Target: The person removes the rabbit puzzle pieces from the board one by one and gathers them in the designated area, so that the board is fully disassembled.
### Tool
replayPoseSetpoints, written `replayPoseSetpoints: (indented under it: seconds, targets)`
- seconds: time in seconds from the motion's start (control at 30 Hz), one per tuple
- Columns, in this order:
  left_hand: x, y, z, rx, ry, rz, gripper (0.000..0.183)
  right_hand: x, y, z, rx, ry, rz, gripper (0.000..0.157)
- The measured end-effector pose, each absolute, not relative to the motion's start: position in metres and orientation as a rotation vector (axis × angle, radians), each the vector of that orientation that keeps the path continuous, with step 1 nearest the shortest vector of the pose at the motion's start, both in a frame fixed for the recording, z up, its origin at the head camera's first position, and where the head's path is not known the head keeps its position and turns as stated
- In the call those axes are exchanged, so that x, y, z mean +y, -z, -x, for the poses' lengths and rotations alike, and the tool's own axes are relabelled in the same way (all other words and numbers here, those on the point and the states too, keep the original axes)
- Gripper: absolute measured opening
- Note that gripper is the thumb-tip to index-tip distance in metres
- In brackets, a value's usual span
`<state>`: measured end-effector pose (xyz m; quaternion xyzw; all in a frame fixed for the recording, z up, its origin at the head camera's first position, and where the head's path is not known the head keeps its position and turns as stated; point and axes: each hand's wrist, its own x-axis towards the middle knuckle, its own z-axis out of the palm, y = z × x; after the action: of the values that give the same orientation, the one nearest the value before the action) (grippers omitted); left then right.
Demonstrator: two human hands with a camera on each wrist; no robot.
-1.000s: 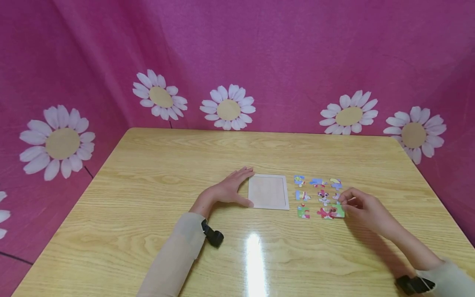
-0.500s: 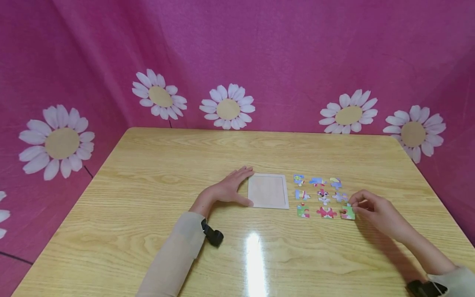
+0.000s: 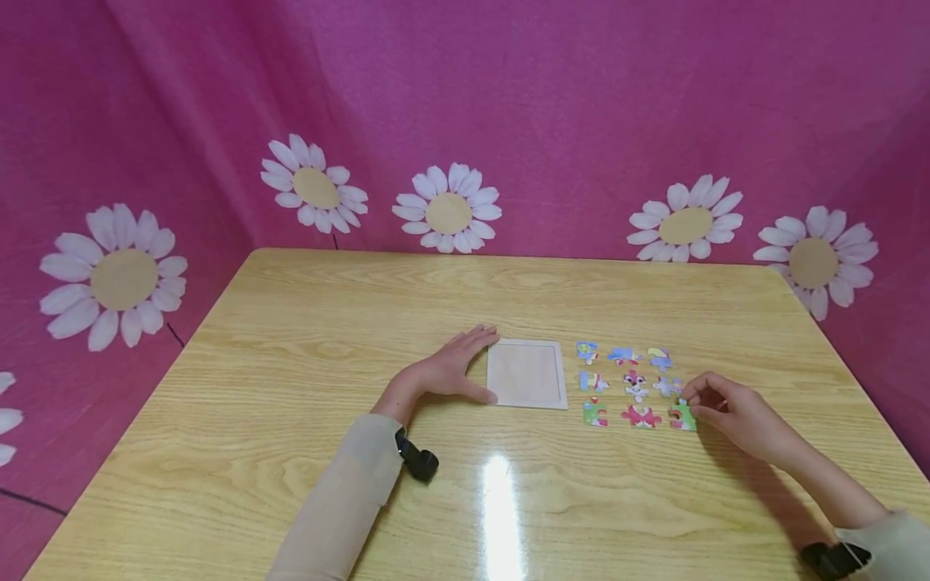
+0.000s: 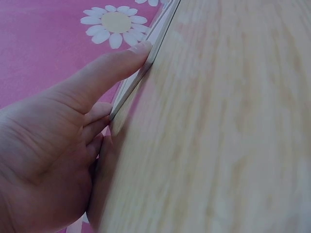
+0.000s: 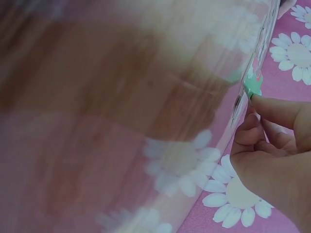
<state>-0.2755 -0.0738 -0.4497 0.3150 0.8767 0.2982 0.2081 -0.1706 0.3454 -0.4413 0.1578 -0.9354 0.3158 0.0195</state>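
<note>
A square, shallow wooden puzzle tray (image 3: 526, 374) lies flat near the middle of the table. My left hand (image 3: 452, 371) rests at its left side, fingers stretched to the far corner and thumb on the near one. In the left wrist view the thumb (image 4: 114, 68) lies on the tray's edge. My right hand (image 3: 734, 411) pinches a green corner puzzle piece (image 3: 681, 415) between thumb and fingertips, low at the table. That piece shows green at the fingertips in the right wrist view. More puzzle pieces, including a red one (image 3: 642, 416) and one with an animal face (image 3: 635, 386), lie to its left.
Right of the tray, the pieces are spread in three loose rows, with a yellow and blue one (image 3: 659, 358) at the far right. A wood-grain table (image 3: 349, 323) carries everything. Pink cloth (image 3: 552, 105) with daisies hangs behind and at the sides.
My right hand has moved right with the green piece, away from beside the red piece to the right end of the near row, then held there. The left hand stays at the tray.
</note>
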Motion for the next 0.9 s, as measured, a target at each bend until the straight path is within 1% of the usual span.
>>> replayPoseSetpoints:
  seconds: [0.6,0.9]
  targets:
    - [-0.0725,0.4487,0.2737,2.431,-0.822,-0.865,0.098,0.3453,0.4452,0.1709,-2.964,-1.004,-0.489,0.009]
    - [-0.0736,0.45,0.2756,2.426,-0.81,-0.893,0.099,0.3392,0.4372,0.1741,-2.934,-0.995,-0.428,0.009]
